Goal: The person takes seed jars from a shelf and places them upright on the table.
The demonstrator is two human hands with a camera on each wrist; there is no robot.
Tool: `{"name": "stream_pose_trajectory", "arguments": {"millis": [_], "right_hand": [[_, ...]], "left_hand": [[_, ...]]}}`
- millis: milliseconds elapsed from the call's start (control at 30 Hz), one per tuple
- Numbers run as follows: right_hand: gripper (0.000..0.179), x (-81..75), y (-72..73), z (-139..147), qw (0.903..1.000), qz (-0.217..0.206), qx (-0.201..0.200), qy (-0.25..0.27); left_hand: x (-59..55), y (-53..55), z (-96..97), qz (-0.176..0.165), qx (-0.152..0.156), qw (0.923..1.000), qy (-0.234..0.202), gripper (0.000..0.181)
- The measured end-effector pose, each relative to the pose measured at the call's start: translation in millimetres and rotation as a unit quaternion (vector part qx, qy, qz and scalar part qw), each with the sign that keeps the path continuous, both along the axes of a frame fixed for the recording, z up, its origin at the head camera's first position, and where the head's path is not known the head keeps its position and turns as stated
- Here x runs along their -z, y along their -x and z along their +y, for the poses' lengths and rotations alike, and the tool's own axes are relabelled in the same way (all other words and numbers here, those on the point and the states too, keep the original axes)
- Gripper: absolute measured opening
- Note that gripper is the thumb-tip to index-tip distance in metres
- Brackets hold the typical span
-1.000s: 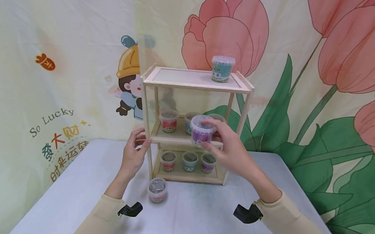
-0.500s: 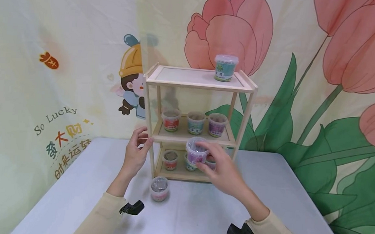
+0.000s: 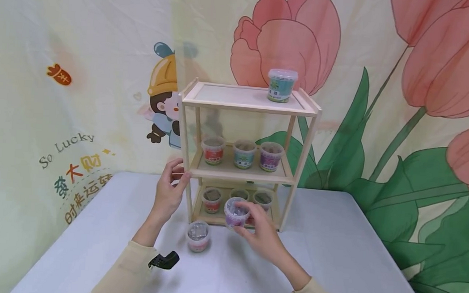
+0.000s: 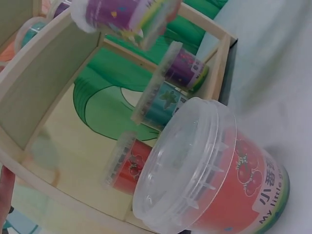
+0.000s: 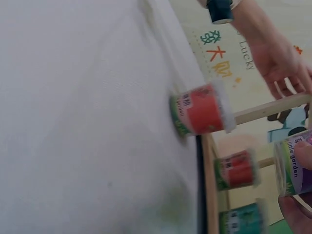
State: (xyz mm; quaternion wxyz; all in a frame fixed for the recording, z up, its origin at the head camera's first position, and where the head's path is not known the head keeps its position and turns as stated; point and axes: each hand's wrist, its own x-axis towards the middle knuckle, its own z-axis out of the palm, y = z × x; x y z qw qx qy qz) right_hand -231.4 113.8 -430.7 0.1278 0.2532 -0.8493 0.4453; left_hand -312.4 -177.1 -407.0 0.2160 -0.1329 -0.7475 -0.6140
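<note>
My right hand pinches a clear-lidded plastic tub with a purple label between fingers and thumb, just above the table in front of the lower shelf. The same purple tub shows at the right edge of the right wrist view. My left hand grips the left post of a small wooden shelf rack at middle-shelf height. A red-labelled tub stands on the table by the rack's front left foot; this red tub looms large in the left wrist view.
Red, teal and purple tubs stand in a row on the middle shelf, including a teal tub. Below them, the bottom shelf carries a similar row with a red tub. Another teal tub sits at the top shelf's right. A printed cloth hangs behind.
My right hand has lowered the purple tub from in front of the middle shelf to in front of the bottom shelf, slightly leftward. My left hand stays at the post.
</note>
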Motion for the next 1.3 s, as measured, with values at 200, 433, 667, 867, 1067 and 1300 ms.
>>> {"name": "stream_pose_trajectory", "arguments": {"millis": [200, 433, 667, 867, 1067, 1300], "right_hand": [[0.063, 21.5, 3.4, -7.9, 0.9999, -0.005, 0.004, 0.012], [0.064, 33.2, 3.7, -11.1, 0.9999, -0.009, -0.012, 0.005], [0.064, 47.2, 6.0, -13.4, 0.9991, -0.032, -0.02, 0.018], [0.061, 56.4, 5.6, -13.5, 0.9996, -0.025, -0.008, -0.006], [0.06, 60.0, 6.9, -14.2, 0.9991, -0.035, -0.006, -0.023], [0.06, 64.5, 6.1, -20.7, 0.9989, -0.029, -0.002, -0.037]], "left_hand": [[1.8, -0.7, -3.3, -0.006, -0.003, 1.0, 0.006, 0.048], [2.7, -0.2, -2.9, -0.007, -0.003, 1.0, 0.002, 0.048], [-0.2, 0.7, -0.3, -0.011, 0.002, 0.9999, 0.01, 0.05], [-2.5, 1.8, 2.0, -0.029, -0.001, 0.9995, 0.008, 0.051], [-0.2, 1.1, 0.6, -0.011, 0.001, 0.9999, 0.001, 0.048], [-2.5, -0.4, -0.1, -0.003, 0.007, 1.0, 0.004, 0.049]]}}
